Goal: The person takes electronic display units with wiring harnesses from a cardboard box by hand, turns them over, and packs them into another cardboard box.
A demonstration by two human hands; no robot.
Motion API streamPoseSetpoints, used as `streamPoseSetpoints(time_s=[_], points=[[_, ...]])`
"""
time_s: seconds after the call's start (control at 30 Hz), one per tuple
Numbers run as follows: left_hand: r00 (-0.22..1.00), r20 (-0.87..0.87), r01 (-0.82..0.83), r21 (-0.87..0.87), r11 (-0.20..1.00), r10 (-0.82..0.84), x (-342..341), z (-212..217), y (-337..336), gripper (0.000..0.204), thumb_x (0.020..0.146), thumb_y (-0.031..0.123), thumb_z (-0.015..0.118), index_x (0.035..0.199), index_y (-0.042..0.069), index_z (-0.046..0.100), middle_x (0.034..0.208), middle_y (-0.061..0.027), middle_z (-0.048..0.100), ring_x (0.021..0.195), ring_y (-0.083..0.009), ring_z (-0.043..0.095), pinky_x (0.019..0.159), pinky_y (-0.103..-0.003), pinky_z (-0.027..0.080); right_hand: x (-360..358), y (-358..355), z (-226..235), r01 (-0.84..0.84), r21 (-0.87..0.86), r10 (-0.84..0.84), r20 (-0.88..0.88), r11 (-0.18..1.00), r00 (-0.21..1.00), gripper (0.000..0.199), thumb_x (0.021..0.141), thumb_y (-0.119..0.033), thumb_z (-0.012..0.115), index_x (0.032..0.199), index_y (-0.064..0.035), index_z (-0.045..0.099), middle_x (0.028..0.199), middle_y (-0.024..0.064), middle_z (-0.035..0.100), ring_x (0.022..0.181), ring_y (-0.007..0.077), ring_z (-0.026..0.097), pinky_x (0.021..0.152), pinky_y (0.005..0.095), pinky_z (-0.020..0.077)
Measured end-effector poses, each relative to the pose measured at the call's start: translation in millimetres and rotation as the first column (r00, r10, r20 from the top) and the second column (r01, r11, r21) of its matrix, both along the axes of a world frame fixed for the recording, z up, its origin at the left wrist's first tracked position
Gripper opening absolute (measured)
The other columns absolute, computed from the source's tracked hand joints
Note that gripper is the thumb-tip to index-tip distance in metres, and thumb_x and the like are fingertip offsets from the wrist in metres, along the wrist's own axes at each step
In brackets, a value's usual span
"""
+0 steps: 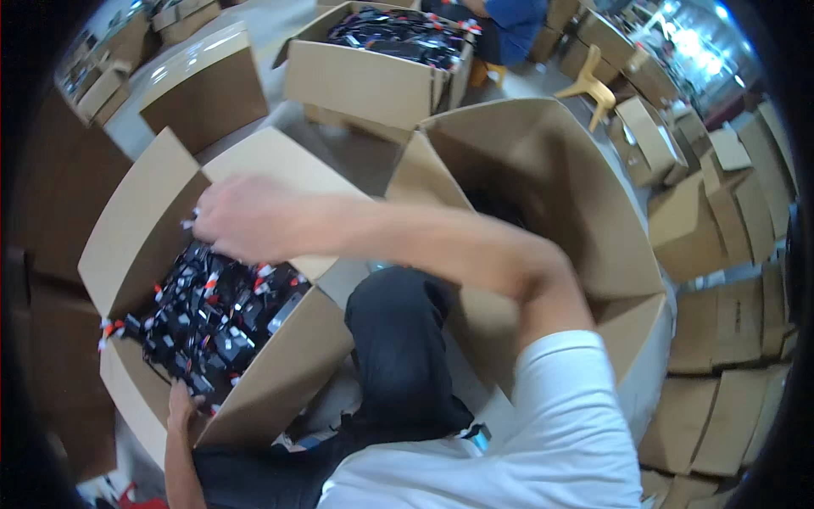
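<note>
A cardboard box (pixel 280 373) with raised flaps stands at my left. It holds a heap of small black parts with wires (pixel 220 305), with white, red and orange connectors among them. My left hand (pixel 181 404) reaches into its near corner and touches the heap; its visible fingers are apart, and the other fingertips are hidden. My right arm crosses in front of me to the left. Over the far side of the same box is my right hand (pixel 242 219), curled and smeared by motion. A small white connector (pixel 188 224) shows beside its fingers; whether the hand holds it is unclear.
A tall open box (pixel 585 204) stands at my right, with dark contents deep inside. Beyond lies another box (pixel 365 81) full of similar black parts, near a person in blue (pixel 513 30). A yellow stool (pixel 589 87) and stacked cartons (pixel 712 322) are at the right.
</note>
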State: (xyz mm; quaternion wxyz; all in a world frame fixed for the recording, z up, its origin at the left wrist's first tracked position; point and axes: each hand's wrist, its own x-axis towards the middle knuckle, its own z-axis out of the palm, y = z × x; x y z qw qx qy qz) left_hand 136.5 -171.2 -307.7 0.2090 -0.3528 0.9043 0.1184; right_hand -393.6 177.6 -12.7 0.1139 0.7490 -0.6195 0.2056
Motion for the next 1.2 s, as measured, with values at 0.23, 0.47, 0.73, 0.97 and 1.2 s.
streamPoseSetpoints(time_s=[0.23, 0.47, 0.73, 0.97, 1.2], points=[[0.921, -0.259, -0.139, 0.477, 0.868, 0.290, -122, 40, 108, 0.052, 0.122, 0.039, 0.063, 0.117, -0.009, 0.083, 0.102, -0.0159, 0.086, 0.093, -0.0270, 0.082, 0.084, -0.039, 0.064, -247, 439, -23, 0.871, -0.042, -0.698, 0.580, 0.489, 0.420, 0.033, 0.106, -0.030, 0.077, 0.118, -0.0013, 0.086, 0.113, 0.0247, 0.086, 0.109, 0.0407, 0.084, 0.098, 0.0505, 0.0641], [0.934, -0.299, 0.282, 0.282, 0.917, -0.196, -248, 90, 301, 0.032, 0.117, 0.024, 0.072, 0.122, -0.005, 0.084, 0.093, -0.0189, 0.082, 0.085, -0.0199, 0.074, 0.080, -0.043, 0.059, -201, 667, -324, 0.580, 0.745, -0.938, 0.329, 0.328, 0.109, 0.066, 0.093, -0.046, 0.096, 0.132, 0.0044, 0.082, 0.123, 0.0287, 0.083, 0.120, 0.0431, 0.080, 0.111, 0.0512, 0.0621], [0.965, -0.237, 0.162, 0.216, 0.963, -0.109, -259, 88, 313, 0.029, 0.109, 0.021, 0.080, 0.123, -0.004, 0.083, 0.100, -0.0287, 0.082, 0.089, -0.0427, 0.080, 0.085, -0.050, 0.061, -180, 604, -391, 0.697, 0.544, -0.879, 0.202, 0.467, 0.431, 0.125, 0.072, -0.034, 0.112, 0.174, 0.0045, 0.051, 0.178, 0.0337, 0.052, 0.164, 0.0526, 0.052, 0.137, 0.0585, 0.0444], [0.962, -0.254, 0.141, 0.156, 0.978, -0.099, -248, 111, 305, 0.030, 0.105, 0.023, 0.085, 0.127, 0.001, 0.086, 0.106, -0.0279, 0.084, 0.099, -0.0467, 0.083, 0.090, -0.052, 0.063, -214, 516, -393, 0.611, 0.688, -0.916, 0.355, 0.393, 0.190, 0.096, 0.091, -0.051, 0.095, 0.158, 0.0102, 0.063, 0.151, 0.0395, 0.072, 0.147, 0.0529, 0.068, 0.125, 0.0569, 0.0541], [0.917, -0.383, 0.224, 0.255, 0.941, -0.115, -258, 99, 317, 0.034, 0.104, 0.028, 0.088, 0.129, 0.004, 0.087, 0.113, -0.0262, 0.086, 0.108, -0.0471, 0.084, 0.096, -0.053, 0.064, -243, 546, -393, 0.676, 0.732, -0.676, 0.541, 0.085, -0.501, 0.033, 0.109, -0.033, 0.078, 0.115, -0.0007, 0.081, 0.095, 0.0184, 0.080, 0.090, 0.0366, 0.079, 0.081, 0.0525, 0.0618]])
